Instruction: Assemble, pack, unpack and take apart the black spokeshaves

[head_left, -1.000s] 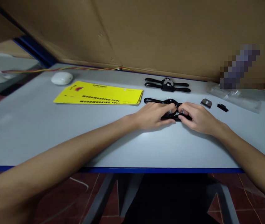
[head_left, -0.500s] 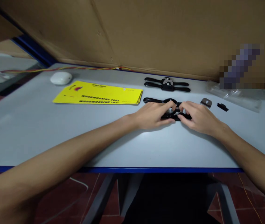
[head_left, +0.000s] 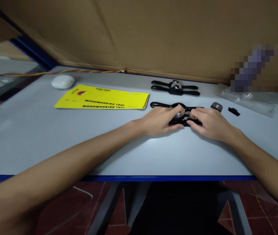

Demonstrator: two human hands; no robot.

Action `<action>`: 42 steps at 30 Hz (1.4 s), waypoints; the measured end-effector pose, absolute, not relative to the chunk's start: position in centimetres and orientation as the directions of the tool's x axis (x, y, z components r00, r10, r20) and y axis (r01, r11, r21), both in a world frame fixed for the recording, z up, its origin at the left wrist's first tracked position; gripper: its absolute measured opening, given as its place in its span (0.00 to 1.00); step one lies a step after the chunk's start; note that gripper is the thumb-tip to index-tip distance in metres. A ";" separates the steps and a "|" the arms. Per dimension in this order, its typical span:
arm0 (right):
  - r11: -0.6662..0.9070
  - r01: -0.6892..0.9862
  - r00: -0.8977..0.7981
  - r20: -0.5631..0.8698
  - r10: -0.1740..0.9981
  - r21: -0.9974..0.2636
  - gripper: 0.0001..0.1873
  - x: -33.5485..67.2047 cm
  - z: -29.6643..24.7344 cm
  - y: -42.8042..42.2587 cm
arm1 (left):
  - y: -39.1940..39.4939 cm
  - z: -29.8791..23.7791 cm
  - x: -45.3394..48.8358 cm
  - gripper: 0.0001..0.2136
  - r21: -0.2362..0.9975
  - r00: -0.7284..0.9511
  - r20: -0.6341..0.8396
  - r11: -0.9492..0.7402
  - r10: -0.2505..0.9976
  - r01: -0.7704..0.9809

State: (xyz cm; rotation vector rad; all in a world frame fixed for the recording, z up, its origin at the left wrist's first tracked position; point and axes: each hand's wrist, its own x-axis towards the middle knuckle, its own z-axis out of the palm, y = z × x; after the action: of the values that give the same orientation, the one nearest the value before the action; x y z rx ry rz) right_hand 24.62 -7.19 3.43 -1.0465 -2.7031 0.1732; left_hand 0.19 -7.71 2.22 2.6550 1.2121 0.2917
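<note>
A black two-handled spokeshave (head_left: 162,105) lies on the grey table (head_left: 80,137) under both my hands. My left hand (head_left: 160,120) rests over its left half, fingers curled on the body. At the tool's middle, my right hand (head_left: 208,123) pinches a small part with fingertips pressed together. Most of the tool's centre is hidden by my fingers. A second black spokeshave (head_left: 175,88) lies further back, untouched.
A stack of yellow cards (head_left: 102,97) printed "woodworking tool" lies left of the tools, with a white rounded case (head_left: 63,81) behind it. A small grey blade (head_left: 216,106), a black clip (head_left: 233,111) and clear plastic bags (head_left: 248,99) sit right. Cardboard (head_left: 153,36) walls the back.
My right hand has shifted slightly left and back over the tool's middle. The left hand and the tool have barely moved.
</note>
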 end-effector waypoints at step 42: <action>0.741 0.657 -0.676 0.327 0.660 -0.138 0.14 23.2 2.6 -8.1 | -7.7 2.1 0.2 0.25 0.305 0.635 0.098 -0.630 0.767 0.714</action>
State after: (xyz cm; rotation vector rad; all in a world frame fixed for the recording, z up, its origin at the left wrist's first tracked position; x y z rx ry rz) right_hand 23.17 -8.09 2.63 -1.0161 -2.5864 0.0124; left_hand 0.17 -7.73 2.09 2.6194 1.2076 0.3212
